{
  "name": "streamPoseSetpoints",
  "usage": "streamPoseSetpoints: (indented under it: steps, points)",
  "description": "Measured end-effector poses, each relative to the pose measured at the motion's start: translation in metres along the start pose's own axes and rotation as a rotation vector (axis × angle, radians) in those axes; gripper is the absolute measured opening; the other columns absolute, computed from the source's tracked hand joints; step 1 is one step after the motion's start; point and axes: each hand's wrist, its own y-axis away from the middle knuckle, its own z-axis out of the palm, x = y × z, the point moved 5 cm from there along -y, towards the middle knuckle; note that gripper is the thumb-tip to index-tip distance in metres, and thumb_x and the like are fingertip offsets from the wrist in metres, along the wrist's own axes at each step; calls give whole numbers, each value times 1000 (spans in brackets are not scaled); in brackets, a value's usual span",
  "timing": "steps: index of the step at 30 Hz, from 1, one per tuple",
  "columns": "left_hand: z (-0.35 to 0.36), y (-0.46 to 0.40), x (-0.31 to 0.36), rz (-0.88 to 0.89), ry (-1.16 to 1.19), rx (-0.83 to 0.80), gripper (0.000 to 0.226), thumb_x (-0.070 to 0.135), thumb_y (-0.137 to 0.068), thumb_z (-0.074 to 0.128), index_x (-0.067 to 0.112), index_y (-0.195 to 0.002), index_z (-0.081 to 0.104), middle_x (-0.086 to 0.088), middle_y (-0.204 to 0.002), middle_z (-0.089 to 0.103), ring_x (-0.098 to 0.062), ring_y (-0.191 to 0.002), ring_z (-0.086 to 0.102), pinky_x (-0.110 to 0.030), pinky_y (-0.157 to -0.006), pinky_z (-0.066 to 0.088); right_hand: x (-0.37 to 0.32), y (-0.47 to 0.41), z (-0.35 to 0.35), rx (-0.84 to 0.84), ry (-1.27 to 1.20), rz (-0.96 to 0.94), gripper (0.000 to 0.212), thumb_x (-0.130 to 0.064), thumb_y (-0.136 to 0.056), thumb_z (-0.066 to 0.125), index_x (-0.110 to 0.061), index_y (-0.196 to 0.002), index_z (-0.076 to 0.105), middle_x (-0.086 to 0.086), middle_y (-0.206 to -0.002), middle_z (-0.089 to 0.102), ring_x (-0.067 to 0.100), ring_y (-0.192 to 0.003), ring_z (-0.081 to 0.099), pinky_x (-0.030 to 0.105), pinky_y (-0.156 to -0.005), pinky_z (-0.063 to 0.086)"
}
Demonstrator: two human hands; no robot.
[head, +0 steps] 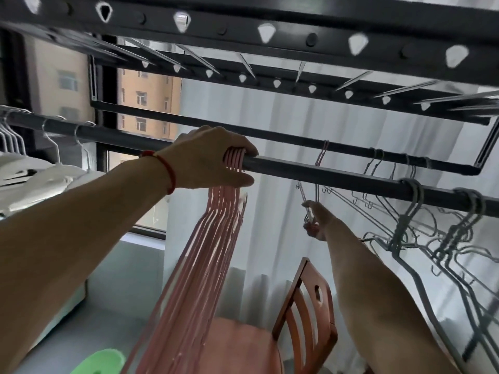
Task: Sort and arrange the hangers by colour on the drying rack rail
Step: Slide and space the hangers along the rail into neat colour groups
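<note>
Left hand (216,157) grips pink hangers (205,252) on rail (337,175); right hand (314,220) pinches single hanger (310,184) (pinkish wire).

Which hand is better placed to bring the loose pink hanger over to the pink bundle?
Right, probably. The right hand already pinches the pink hanger under the rail. The left hand is busy gripping the pink bundle.

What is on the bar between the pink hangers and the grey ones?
In the head view, the rail between the pink hangers and the grey hangers is bare, except for one thin hanger that the right hand holds.
</note>
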Motion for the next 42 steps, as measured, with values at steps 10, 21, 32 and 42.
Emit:
streamPoseSetpoints:
  steps: [10, 21, 32, 42]
  points:
    - [-7, 10, -12, -41, 18, 16, 44, 51, -79, 74, 37, -120, 63, 17, -94, 64, -5, -85, 61, -34, -87, 54, -18, 17, 23, -26, -111, -141, 15, -20, -74, 50, -17, -83, 39, 3, -75, 30, 12, -42, 18, 20, -40, 19]
    - [-8, 14, -18, -51, -9, 58, 64, 59, -79, 70, 40, -137, 54, 12, -109, 69, -13, -100, 63, -41, -97, 51, 50, 57, 80, -70, -71, -217, 23, -36, -90, 52, -18, -101, 59, 10, -96, 51, 14, -49, 39, 22, -42, 34]
    - [5, 17, -28, 39, -113, 171, 60, 59, -85, 63, 29, -136, 55, 0, -103, 68, -22, -95, 62, -40, -90, 50, 118, 195, 93, -61, -95, -183, 40, -51, -100, 44, -16, -111, 59, 8, -90, 54, 10, -50, 48, 22, -42, 36]
    - [-3, 33, -7, 63, -153, 91, 66, 53, -92, 59, 20, -146, 40, -6, -130, 59, -34, -121, 53, -48, -103, 38, 173, 374, 67, 11, 42, -173, 26, -38, -101, 48, -12, -96, 50, -7, -53, 49, 7, -37, 37, 18, -35, 30]
